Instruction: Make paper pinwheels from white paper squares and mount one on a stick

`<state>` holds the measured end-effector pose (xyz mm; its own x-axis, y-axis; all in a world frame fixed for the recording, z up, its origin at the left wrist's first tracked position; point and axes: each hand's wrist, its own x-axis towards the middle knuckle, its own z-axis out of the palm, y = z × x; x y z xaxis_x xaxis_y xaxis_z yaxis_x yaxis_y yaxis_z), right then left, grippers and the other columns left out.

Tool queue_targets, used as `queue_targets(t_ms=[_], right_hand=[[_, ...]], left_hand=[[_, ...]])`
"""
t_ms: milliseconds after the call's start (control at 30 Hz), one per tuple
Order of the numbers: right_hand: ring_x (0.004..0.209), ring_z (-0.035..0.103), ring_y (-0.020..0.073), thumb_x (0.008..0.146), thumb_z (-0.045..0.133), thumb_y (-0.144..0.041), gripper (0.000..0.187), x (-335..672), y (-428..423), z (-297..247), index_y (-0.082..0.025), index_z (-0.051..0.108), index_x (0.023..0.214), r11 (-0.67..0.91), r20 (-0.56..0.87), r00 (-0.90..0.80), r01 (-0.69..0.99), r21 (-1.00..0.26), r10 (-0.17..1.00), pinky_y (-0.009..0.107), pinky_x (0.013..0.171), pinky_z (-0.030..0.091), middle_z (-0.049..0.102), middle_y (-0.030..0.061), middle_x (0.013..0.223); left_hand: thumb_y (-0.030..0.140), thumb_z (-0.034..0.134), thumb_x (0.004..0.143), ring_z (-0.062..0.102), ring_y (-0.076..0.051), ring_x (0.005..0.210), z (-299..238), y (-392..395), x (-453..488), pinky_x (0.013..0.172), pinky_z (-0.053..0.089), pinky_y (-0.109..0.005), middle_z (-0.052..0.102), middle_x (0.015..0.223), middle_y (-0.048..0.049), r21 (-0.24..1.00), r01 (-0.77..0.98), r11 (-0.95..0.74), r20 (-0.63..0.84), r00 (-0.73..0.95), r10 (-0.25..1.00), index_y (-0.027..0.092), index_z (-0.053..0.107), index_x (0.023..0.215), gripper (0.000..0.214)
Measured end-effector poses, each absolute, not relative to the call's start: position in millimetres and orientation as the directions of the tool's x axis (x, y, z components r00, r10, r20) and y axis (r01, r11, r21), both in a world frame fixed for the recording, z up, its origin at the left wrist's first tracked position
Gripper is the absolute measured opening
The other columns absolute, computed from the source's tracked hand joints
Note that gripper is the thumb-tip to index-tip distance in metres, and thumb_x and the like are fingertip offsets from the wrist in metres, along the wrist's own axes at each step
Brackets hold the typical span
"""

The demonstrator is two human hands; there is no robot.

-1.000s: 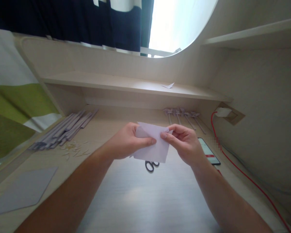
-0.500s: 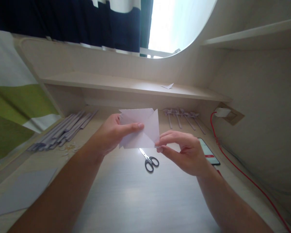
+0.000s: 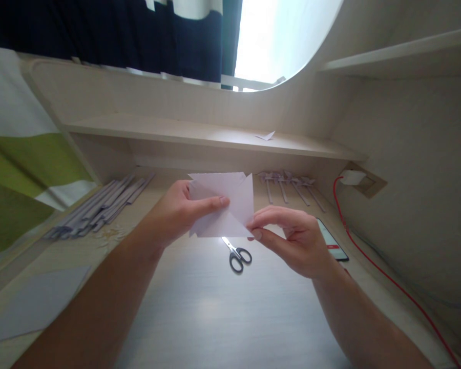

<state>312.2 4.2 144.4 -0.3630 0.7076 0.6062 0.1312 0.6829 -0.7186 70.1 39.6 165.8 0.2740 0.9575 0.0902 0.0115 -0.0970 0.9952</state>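
A white square of paper [image 3: 240, 202], slit inward from its corners, is held up above the desk. My left hand [image 3: 182, 210] grips its left side, thumb lying across the front towards the centre and fingers hidden behind. At the lower right corner, my right hand [image 3: 292, 233] pinches the paper between thumb and fingers. Below the paper lie scissors [image 3: 237, 256] with black handles, their blade tips hidden behind the sheet.
Rolled paper sticks [image 3: 100, 205] lie at the left, near small pale scraps [image 3: 113, 233] and a paper sheet [image 3: 34, 302]. Several paper pinwheels [image 3: 288, 179] rest at the back right. A phone [image 3: 331, 241] and a red cable [image 3: 369, 261] are on the right. A folded paper piece [image 3: 267, 136] sits on the shelf.
The paper has shifted very slightly right and down. My right thumb now lies more over the front of the lower right corner. Both hands keep their hold.
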Motion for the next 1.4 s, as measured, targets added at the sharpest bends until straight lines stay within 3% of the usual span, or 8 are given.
queue_targets(t_ms=[367, 900, 1167, 1400], right_hand=[[0.079, 0.078, 0.0187, 0.089, 0.08, -0.023, 0.011, 312, 3, 138, -0.021, 0.08, 0.1, 0.538, 0.506, -0.273, 0.053, -0.841, 0.818, 0.032, 0.074, 0.068, 0.08, 0.0054, 0.092], [0.077, 0.077, 0.015, 0.089, 0.08, -0.019, 0.011, 313, 2, 142, -0.019, 0.079, 0.1, 0.542, 0.507, -0.276, 0.064, -0.838, 0.816, 0.025, 0.073, 0.063, 0.08, 0.0037, 0.088], [0.077, 0.076, 0.0157, 0.089, 0.079, -0.016, 0.01, 313, 2, 141, -0.019, 0.077, 0.099, 0.54, 0.504, -0.262, 0.085, -0.837, 0.823, 0.027, 0.073, 0.062, 0.079, 0.0038, 0.086], [0.077, 0.076, 0.0151, 0.09, 0.078, -0.017, 0.01, 313, 2, 141, -0.019, 0.075, 0.1, 0.544, 0.506, -0.273, 0.08, -0.835, 0.818, 0.027, 0.074, 0.061, 0.078, 0.0034, 0.088]], left_hand=[[0.035, 0.089, 0.069, 0.068, -0.018, 0.063, 174, 32, 75, 0.054, 0.051, -0.024, 0.078, 0.078, -0.0041, 0.985, 0.066, -0.157, 0.136, 0.255, 0.957, 0.019, 0.079, 0.079, 0.021], [0.018, 0.084, 0.066, 0.061, -0.012, 0.057, 178, 29, 73, 0.051, 0.046, -0.019, 0.072, 0.067, 0.0011, 0.964, 0.115, -0.238, 0.191, 0.32, 0.928, 0.018, 0.076, 0.072, 0.01], [0.021, 0.086, 0.066, 0.061, -0.013, 0.055, 174, 31, 73, 0.049, 0.045, -0.019, 0.071, 0.065, -0.0001, 0.959, 0.111, -0.26, 0.215, 0.313, 0.925, 0.019, 0.077, 0.071, 0.01], [0.035, 0.085, 0.074, 0.069, -0.02, 0.062, 170, 33, 74, 0.052, 0.051, -0.024, 0.078, 0.075, -0.0059, 0.956, 0.118, -0.269, 0.226, 0.29, 0.93, 0.018, 0.081, 0.076, 0.018]])
